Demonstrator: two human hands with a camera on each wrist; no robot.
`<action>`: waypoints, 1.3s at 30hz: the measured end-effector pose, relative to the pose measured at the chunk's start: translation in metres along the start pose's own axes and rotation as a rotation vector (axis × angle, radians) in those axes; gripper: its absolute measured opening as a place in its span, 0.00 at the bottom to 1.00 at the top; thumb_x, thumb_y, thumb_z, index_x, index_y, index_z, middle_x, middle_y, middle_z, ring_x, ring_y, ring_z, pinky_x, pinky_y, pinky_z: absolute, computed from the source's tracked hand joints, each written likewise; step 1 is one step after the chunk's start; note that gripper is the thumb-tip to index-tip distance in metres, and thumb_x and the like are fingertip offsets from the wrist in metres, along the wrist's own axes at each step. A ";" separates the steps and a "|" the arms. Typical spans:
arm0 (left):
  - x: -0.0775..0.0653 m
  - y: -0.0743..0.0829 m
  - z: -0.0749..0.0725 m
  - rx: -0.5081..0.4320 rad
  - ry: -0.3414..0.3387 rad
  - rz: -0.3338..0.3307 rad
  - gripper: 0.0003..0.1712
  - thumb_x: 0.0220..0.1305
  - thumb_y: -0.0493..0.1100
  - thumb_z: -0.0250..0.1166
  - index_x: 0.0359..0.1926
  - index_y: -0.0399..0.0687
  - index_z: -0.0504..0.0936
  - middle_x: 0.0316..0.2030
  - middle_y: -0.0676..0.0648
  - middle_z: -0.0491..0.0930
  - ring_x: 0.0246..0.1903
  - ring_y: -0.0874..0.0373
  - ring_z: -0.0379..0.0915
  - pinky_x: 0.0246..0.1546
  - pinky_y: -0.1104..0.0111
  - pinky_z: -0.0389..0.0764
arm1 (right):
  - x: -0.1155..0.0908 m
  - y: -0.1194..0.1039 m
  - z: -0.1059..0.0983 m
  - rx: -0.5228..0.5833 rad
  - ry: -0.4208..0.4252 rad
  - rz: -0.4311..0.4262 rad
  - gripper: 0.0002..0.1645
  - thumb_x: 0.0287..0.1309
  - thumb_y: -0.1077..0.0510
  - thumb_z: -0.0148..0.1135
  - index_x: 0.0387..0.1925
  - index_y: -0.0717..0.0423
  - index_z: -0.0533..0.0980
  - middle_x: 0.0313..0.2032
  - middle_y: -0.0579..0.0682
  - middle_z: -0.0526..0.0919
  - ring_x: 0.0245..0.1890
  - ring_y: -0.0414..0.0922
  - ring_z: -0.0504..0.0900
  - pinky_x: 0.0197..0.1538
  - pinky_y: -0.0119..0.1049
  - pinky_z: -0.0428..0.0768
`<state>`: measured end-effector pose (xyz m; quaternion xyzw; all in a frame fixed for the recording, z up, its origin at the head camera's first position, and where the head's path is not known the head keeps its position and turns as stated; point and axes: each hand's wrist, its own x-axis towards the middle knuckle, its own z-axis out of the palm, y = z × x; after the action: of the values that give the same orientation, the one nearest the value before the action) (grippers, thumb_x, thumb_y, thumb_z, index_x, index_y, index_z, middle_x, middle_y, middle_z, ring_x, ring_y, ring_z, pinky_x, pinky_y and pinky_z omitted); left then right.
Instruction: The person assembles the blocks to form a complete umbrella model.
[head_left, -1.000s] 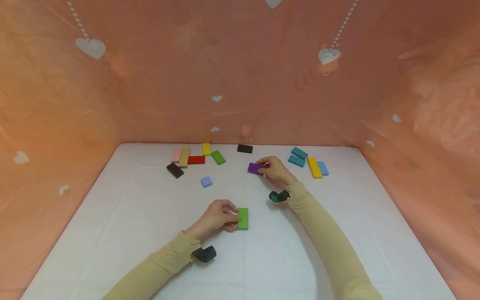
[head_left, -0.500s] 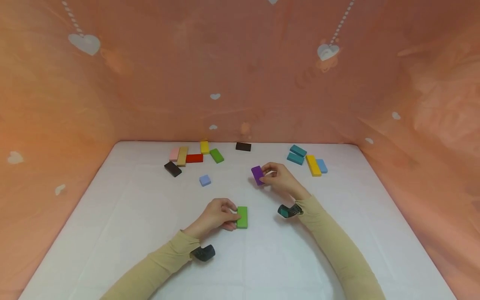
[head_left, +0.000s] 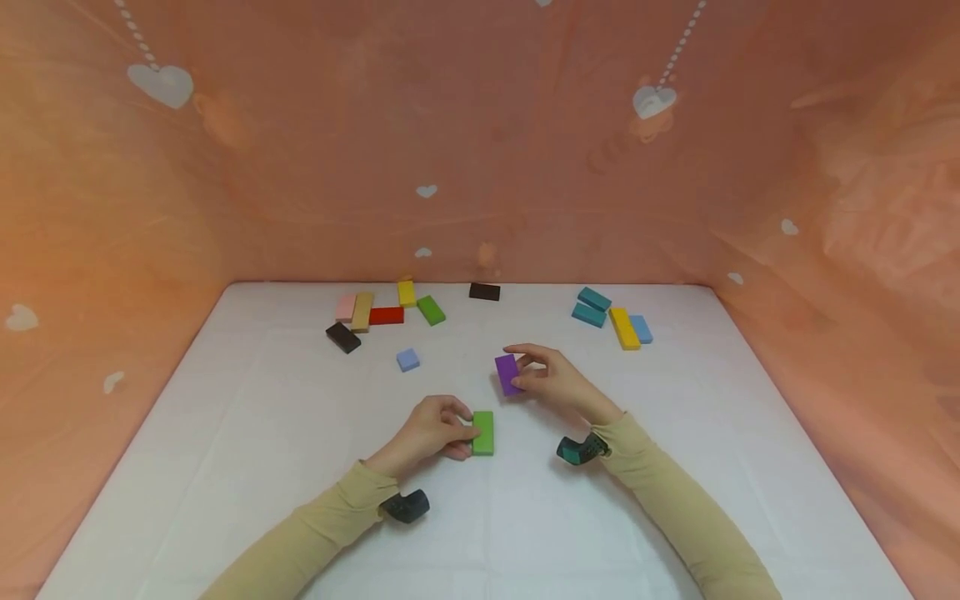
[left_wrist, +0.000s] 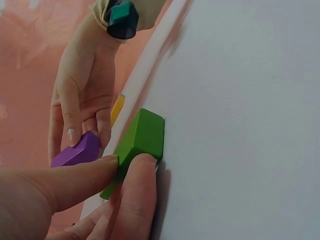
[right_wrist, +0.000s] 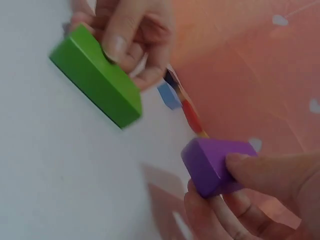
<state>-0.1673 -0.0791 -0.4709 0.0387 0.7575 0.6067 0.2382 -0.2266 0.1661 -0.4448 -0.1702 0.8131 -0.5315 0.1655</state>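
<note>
A light green block (head_left: 483, 433) lies on the white table near its middle, and my left hand (head_left: 433, 427) pinches its left side between thumb and fingers. In the left wrist view the thumb and a fingertip press on the green block (left_wrist: 137, 140). Further back and to the right, my right hand (head_left: 558, 381) holds a purple block (head_left: 507, 375) by its right edge. The right wrist view shows the purple block (right_wrist: 215, 165) held above the table, with its shadow below. A small light blue block (head_left: 408, 360) lies beyond my left hand.
At the back left lie pink, tan, red, yellow (head_left: 406, 293), green (head_left: 431, 310) and dark (head_left: 343, 337) blocks. Another dark block (head_left: 484, 292) is at the back edge. Teal (head_left: 588, 314), yellow (head_left: 625, 328) and blue blocks lie at the back right. A patterned orange cloth surrounds the table.
My right hand has lifted the purple block, turned it from lengthwise across to nearly upright in view, and brought it nearer the green block. The left hand has stayed on the green block.
</note>
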 end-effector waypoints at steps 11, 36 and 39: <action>0.001 -0.003 0.003 0.005 0.016 0.017 0.17 0.58 0.36 0.69 0.46 0.32 0.75 0.25 0.43 0.80 0.21 0.55 0.79 0.26 0.64 0.83 | -0.003 0.005 0.028 0.034 0.061 -0.004 0.27 0.58 0.61 0.65 0.60 0.54 0.71 0.42 0.55 0.77 0.38 0.46 0.78 0.38 0.34 0.78; -0.001 0.000 0.001 -0.020 0.008 0.018 0.17 0.58 0.36 0.69 0.44 0.32 0.75 0.24 0.42 0.80 0.21 0.55 0.80 0.27 0.64 0.83 | 0.002 0.002 0.045 0.006 0.067 -0.026 0.26 0.57 0.61 0.67 0.57 0.55 0.73 0.38 0.52 0.78 0.32 0.45 0.79 0.32 0.32 0.76; -0.001 0.000 0.001 -0.026 0.005 0.023 0.17 0.58 0.36 0.69 0.44 0.32 0.75 0.24 0.42 0.80 0.21 0.55 0.80 0.27 0.64 0.83 | 0.003 0.002 0.046 -0.008 0.068 -0.040 0.26 0.56 0.61 0.68 0.57 0.55 0.73 0.38 0.52 0.78 0.33 0.44 0.79 0.32 0.32 0.76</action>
<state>-0.1656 -0.0783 -0.4706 0.0430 0.7495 0.6193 0.2298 -0.2088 0.1288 -0.4645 -0.1689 0.8168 -0.5371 0.1263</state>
